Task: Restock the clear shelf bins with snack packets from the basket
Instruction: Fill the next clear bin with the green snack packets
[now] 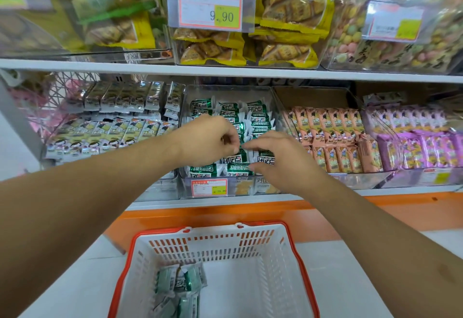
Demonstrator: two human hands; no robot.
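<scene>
Nearest, a white plastic basket (273, 267) with slotted lattice walls and an orange-red rim is seen on the pale floor; a few glossy green-and-white snack packets (179, 284) are heaped in its left corner, and most of its bottom is left bare. Beyond it, an orange band is run under the white shelf edge (225, 203). Both forearms are reached over the basket into the middle clear bin (271, 94), a rigid transparent box with a price tag (209, 187) on its front lip. The left hand (208, 139) is curled, its fingertips pinched on a green packet (244, 153); the right hand (283, 159) is set close beside it, its fingers bent down onto the same layer, though whether anything is gripped cannot be told. The packets in the bin (258, 119) are flat, crimp-ended rectangles, laid mostly with their long axis left to right. Open room is left at the bin's rear.
</scene>
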